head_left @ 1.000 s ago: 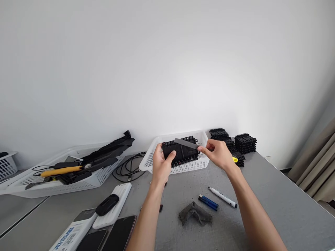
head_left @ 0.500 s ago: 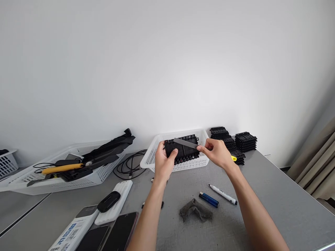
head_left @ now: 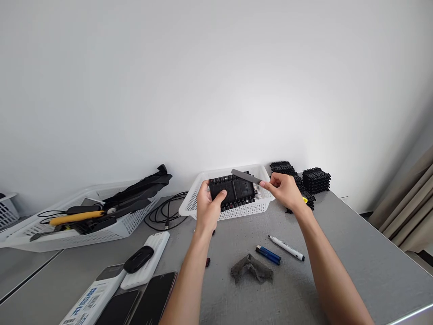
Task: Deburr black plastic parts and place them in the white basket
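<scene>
Black ribbed block and grey flat strip, both held above the white basket.
Black block (head_left: 233, 192): rectangular, moulded plastic, sectioned face with small reddish spots along its lower edge, long side level, clasped at its left end. Grey strip (head_left: 246, 176): thin, narrow, flat, slanting down rightward across the block's upper right corner, pinched at its right end.

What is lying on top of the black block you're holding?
A thin grey strip, pinched by the right hand, rests across the black block, which the left hand grips. The white basket floor beneath is hidden.
</scene>
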`<state>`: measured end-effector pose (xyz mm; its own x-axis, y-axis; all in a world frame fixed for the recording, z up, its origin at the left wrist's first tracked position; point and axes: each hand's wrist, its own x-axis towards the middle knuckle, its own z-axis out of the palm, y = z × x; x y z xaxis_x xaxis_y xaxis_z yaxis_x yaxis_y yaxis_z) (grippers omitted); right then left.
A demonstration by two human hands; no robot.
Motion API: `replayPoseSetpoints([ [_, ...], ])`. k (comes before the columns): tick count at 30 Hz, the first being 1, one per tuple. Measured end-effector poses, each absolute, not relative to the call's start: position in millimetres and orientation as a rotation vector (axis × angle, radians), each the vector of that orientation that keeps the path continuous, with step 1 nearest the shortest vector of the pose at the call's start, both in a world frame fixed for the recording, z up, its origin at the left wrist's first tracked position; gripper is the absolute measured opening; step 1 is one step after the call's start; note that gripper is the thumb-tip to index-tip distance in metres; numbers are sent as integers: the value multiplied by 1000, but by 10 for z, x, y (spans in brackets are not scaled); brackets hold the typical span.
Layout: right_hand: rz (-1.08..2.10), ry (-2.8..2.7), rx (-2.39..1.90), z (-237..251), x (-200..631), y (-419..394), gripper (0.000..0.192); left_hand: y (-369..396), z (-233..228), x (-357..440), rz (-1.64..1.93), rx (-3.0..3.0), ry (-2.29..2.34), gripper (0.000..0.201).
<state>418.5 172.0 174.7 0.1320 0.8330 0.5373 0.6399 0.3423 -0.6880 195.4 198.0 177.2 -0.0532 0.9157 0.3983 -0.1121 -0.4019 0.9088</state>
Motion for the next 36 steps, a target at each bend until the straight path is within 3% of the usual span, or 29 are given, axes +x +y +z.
replayPoseSetpoints([
  [6,302,-1389,-1331,1732,4255,1718,48,2016,1745,1969,1552,1393,946,45],
  [12,613,-1376,-1249,1794,3967,1634,44,1951,1758,1992,1410,1553,1032,39],
  [18,459,-1293,-1487,1778,3816,1632,61,1886,1746,2041,1328,1785,1114,28],
  [22,468,-1311,-1422,1782,3905,1656,52,1875,1772,2042,1332,1760,1084,28],
  [26,713,-1337,-1202,1790,4010,1664,40,1893,1813,2009,1363,1592,996,39],
  [30,1007,-1259,-1050,1780,4006,1670,41,1910,1806,1968,1334,1512,1010,41],
  [36,1100,-1246,-1009,1774,3929,1680,45,1942,1770,1941,1326,1683,1253,46],
])
